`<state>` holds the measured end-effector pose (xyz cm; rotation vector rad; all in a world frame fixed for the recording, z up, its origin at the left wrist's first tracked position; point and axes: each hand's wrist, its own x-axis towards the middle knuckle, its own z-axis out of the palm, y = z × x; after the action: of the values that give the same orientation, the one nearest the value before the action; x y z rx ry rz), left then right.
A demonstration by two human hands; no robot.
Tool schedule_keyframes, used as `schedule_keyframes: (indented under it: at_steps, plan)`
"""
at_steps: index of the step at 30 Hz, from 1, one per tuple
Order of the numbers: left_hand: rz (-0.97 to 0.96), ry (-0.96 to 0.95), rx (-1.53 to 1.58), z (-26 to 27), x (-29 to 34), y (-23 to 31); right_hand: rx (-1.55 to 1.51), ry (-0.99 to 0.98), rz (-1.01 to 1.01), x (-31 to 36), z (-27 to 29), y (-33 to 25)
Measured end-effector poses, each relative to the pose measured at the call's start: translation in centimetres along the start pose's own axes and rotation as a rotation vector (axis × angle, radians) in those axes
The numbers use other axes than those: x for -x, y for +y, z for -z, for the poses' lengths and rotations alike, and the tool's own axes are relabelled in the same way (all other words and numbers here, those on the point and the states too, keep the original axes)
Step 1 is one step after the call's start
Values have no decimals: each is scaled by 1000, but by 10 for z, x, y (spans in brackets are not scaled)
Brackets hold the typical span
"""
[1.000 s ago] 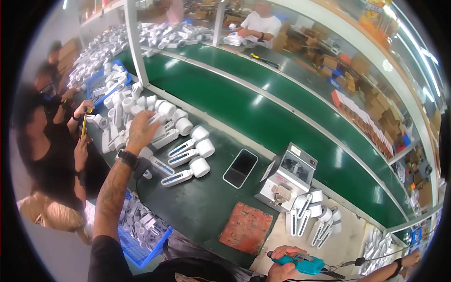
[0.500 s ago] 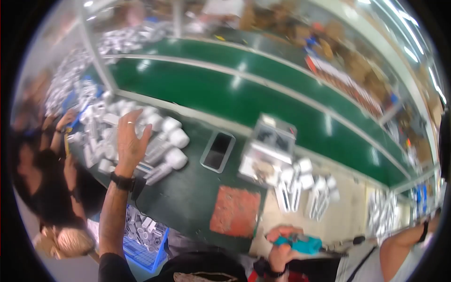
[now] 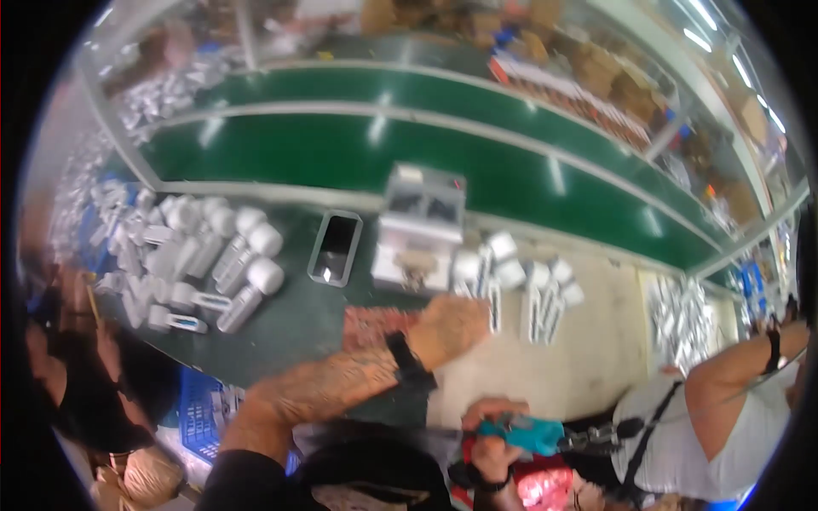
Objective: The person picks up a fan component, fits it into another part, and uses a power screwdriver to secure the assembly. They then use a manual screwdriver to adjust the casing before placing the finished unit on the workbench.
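My left hand (image 3: 447,330), with a dark watch on its wrist, reaches across the red mat (image 3: 362,325) to a small group of white plastic parts with round heads (image 3: 504,260). Its fingertips are beside the nearest elongated white part, and the view hides whether they grip it. My right hand (image 3: 492,456) is low in front of me, its fingers wrapped round a teal hand tool (image 3: 535,433) that looks like an electric screwdriver. A dark cord or chain runs off the tool to the right. Another cluster of such white parts (image 3: 550,298) lies just beyond.
On the dark table a pile of white parts (image 3: 192,243) spreads at left. A framed phone-like device (image 3: 335,247) and a clear-topped box (image 3: 417,243) stand behind the mat. A green conveyor (image 3: 307,153) runs beyond. Co-workers sit at left (image 3: 94,375) and right (image 3: 733,400).
My left hand has swung from the white pile at left to the white parts at right, now covering part of the red mat. My right hand keeps the teal tool. The view has turned.
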<state>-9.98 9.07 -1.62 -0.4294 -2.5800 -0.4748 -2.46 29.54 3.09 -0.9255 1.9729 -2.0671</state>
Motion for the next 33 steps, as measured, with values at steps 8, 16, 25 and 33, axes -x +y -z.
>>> schedule_keyframes:
  at_steps: [8,16,25,33]
  plan:
    - [200,41,-71,20,11,21,-252,209,-2,-4,-10,-5]
    - [276,-167,279,106,40,29,-228,217,-5,-36,-18,30]
    - [237,-13,76,110,109,8,-172,178,-29,-40,-37,37]
    - [205,272,62,95,93,-3,-122,306,-86,-39,-50,33]
